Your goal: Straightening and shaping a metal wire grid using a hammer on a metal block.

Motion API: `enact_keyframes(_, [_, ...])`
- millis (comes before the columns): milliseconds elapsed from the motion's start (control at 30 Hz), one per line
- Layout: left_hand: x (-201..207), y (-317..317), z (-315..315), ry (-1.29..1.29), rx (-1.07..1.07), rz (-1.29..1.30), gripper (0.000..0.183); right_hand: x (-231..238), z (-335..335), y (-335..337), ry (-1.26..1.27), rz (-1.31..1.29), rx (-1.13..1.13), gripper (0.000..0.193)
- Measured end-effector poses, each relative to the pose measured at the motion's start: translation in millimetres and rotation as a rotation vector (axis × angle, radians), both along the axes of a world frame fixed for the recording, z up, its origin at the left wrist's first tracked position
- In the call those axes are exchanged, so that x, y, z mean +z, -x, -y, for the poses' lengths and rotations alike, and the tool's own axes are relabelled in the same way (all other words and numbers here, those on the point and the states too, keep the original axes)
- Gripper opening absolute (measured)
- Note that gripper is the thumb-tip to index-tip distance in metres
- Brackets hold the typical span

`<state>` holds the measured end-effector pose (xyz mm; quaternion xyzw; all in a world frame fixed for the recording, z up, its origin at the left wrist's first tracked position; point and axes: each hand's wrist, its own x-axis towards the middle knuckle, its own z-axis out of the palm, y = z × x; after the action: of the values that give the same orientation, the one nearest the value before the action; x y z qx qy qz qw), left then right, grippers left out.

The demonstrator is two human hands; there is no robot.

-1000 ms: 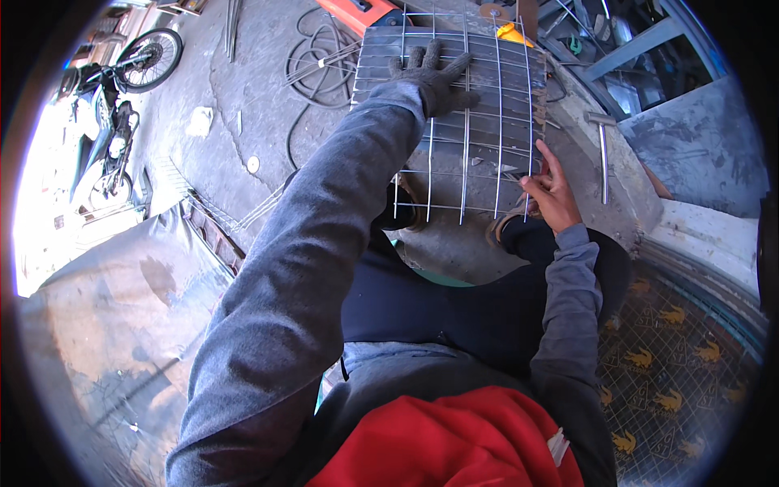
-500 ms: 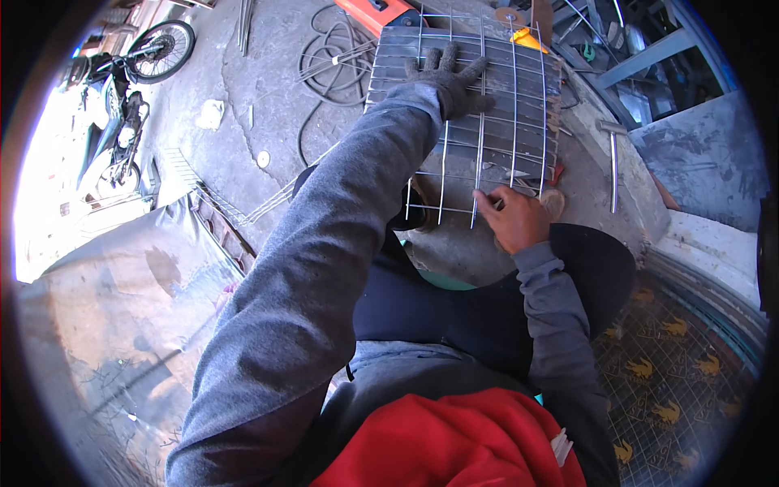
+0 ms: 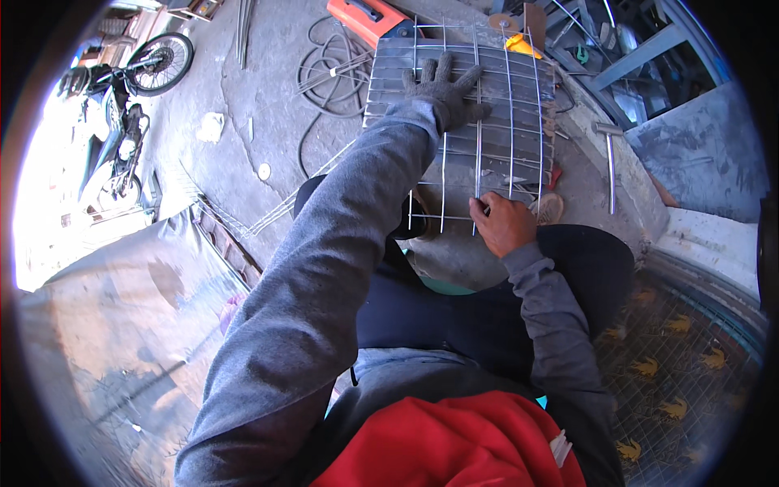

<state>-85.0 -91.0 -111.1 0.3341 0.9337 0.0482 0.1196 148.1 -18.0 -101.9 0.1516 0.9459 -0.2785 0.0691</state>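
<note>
A grid of thin silvery metal rods (image 3: 510,122) lies over a dark slatted work surface (image 3: 393,69) in front of me. My left hand (image 3: 442,91), in a dark grey knit glove, rests flat on the grid's middle with its fingers spread. At the grid's near edge, my bare right hand (image 3: 507,226) is closed, thumb and forefinger pinching a lengthwise rod close to its end. Several rod ends stick out past the nearest crossbar. The glove covers some of the grid's crossings.
An orange tool case (image 3: 369,20) and a coiled dark cable (image 3: 329,73) lie beyond the surface. A yellow object (image 3: 523,45) sits at its far right corner. On the right is a hammer (image 3: 611,166) with a metal handle. A motorcycle (image 3: 122,122) stands far left.
My right hand has shifted slightly nearer to me along the rod, its fingers curling closer together. The left hand stays spread on the grid. The whole view has tilted a little.
</note>
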Motion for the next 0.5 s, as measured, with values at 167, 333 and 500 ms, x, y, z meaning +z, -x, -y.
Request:
enact_keyframes(167, [3,-18,3,-0.055,0.112,-0.004,0.081,1,-8,-8,-0.049,0.037,-0.016,0.033])
enact_keyframes(333, [10,-46,7,-0.047,0.237,0.01,0.079,1,-25,-22,-0.07,0.017,-0.024,0.03])
enact_keyframes(500, [11,-61,23,-0.063,0.322,0.019,0.073,3,-46,-32,-0.204,0.0,-0.003,0.029])
